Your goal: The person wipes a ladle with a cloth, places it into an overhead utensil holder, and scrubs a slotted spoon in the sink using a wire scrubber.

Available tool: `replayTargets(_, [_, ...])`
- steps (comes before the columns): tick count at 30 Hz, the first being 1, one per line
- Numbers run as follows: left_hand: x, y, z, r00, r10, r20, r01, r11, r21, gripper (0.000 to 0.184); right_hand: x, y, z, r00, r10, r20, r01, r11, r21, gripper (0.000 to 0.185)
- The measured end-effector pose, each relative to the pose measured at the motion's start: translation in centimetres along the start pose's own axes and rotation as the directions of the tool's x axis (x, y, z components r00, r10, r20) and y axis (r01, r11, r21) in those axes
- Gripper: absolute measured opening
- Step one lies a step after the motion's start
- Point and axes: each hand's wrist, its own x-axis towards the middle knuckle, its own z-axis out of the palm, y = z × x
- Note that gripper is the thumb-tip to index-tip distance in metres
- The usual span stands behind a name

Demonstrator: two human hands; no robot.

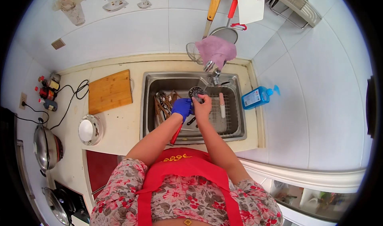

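Over the sink [145, 106], my left hand [182, 107] in a blue glove is closed round a red-handled utensil. Its red handle [175, 135] comes out below the glove toward the sink's front edge. Above the hands shows the utensil's dark round head [194, 90], apparently perforated. My bare right hand [202, 106] is closed at this head, its fingers on a grey, mesh-like scrubber [197, 94]; the fingers partly cover it. Left of the gloved hand, several chopsticks [160, 108] and other utensils lie in the sink. A pink-handled knife [222, 104] rests on the wire rack at right.
The faucet [215, 76] stands behind the sink, a pink cloth [215, 50] draped over it. A blue soap bottle [255, 98] is on the right. Leftward are a wooden cutting board [109, 92], stacked bowls [89, 130] and a black cord [72, 102]. Utensils hang on the wall.
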Motion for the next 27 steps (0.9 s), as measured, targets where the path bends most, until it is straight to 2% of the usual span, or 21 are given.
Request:
replayTargets(1, [-0.1,0.2,0.1,0.986,0.165,-0.001,-0.153,0.917,0.369,0.014,0.1,-0.8,0.1,1.000,0.000,-0.001,0.000,1.000,0.003,0.023])
replayTargets(2, [-0.2,0.3,0.2,0.947,0.315,0.058,-0.269,0.683,0.679,0.014,0.2,-1.5,0.0,0.997,-0.067,0.025,0.068,0.995,-0.070,0.023])
replayTargets(3, [-0.4,0.4,0.2,0.947,0.316,0.058,-0.269,0.684,0.678,0.014,0.3,-2.1,-0.2,0.990,-0.131,0.055,0.137,0.980,-0.142,0.022])
replayTargets(4, [-0.9,0.6,0.1,0.955,0.296,0.013,-0.231,0.716,0.659,0.015,0.5,-2.3,-0.3,0.990,-0.131,0.055,0.138,0.980,-0.143,0.022])
replayTargets(6, [-1.1,0.9,-0.2,0.961,0.275,-0.031,-0.192,0.744,0.640,0.017,0.9,-2.7,-0.6,0.970,-0.152,0.189,0.194,0.954,-0.230,0.022])
replayTargets(7, [-0.7,0.6,-0.4,0.943,0.332,0.029,-0.234,0.597,0.767,0.018,1.2,-3.0,-0.9,0.970,-0.154,0.191,0.196,0.954,-0.227,0.022])
replayTargets(8, [-0.2,0.2,-0.7,0.922,0.376,0.096,-0.265,0.428,0.864,0.019,1.6,-3.2,-1.5,0.921,-0.281,0.268,0.364,0.866,-0.344,0.020])
replayTargets(9, [0.2,-0.2,-0.9,0.922,0.376,0.093,-0.262,0.429,0.864,0.019,2.0,-3.4,-2.0,0.851,-0.385,0.358,0.517,0.735,-0.438,0.019])
replayTargets(10, [0.4,-0.3,-1.2,0.923,0.366,0.123,-0.277,0.406,0.871,0.019,2.4,-3.4,-2.3,0.850,-0.386,0.359,0.518,0.735,-0.437,0.019])
replayTargets(12, [1.0,-0.6,-1.9,0.922,0.353,0.158,-0.296,0.380,0.876,0.020,3.3,-3.5,-2.6,0.697,-0.525,0.488,0.716,0.470,-0.516,0.018])
replayTargets(14, [1.1,0.2,-2.2,0.887,0.284,0.363,-0.409,0.119,0.905,0.016,3.6,-4.0,-2.9,0.699,-0.510,0.501,0.714,0.461,-0.527,0.016])
replayTargets(15, [1.1,0.5,-2.1,0.887,0.285,0.363,-0.409,0.120,0.905,0.016,3.7,-4.2,-2.9,0.699,-0.499,0.513,0.715,0.452,-0.533,0.014])
replayTargets(16, [1.1,0.8,-1.8,0.909,0.311,0.279,-0.358,0.235,0.904,0.016,3.7,-4.2,-2.8,0.697,-0.500,0.514,0.716,0.451,-0.532,0.014])
replayTargets(17, [1.0,1.1,-1.7,0.925,0.326,0.193,-0.307,0.348,0.886,0.017,3.4,-4.0,-2.7,0.767,-0.425,0.480,0.640,0.542,-0.544,0.015])
replayTargets(18, [0.9,1.3,-1.6,0.925,0.327,0.192,-0.307,0.348,0.886,0.017,3.1,-3.8,-2.7,0.828,-0.340,0.447,0.554,0.623,-0.552,0.017])
replayTargets(19, [1.0,1.1,-1.4,0.913,0.378,0.154,-0.309,0.393,0.866,0.018,2.5,-3.6,-2.3,0.827,-0.343,0.447,0.556,0.620,-0.554,0.017])
replayTargets(21, [0.8,0.8,-1.0,0.899,0.424,0.112,-0.313,0.442,0.841,0.018,1.2,-3.4,-1.0,0.950,-0.146,0.275,0.290,0.736,-0.611,0.018])
replayTargets(22, [0.3,0.7,-0.8,0.910,0.393,0.131,-0.305,0.421,0.854,0.018,1.3,-3.5,-0.8,0.949,-0.147,0.278,0.293,0.735,-0.611,0.018])
replayTargets(24, [0.0,1.1,-0.9,0.921,0.358,0.152,-0.297,0.393,0.870,0.018,1.5,-3.8,-0.2,0.922,-0.228,0.314,0.346,0.849,-0.399,0.014])
replayTargets(27, [-0.2,1.1,-0.7,0.915,0.375,0.147,-0.305,0.407,0.861,0.018,2.1,-5.0,-0.8,0.895,-0.218,0.389,0.379,0.831,-0.408,0.009])
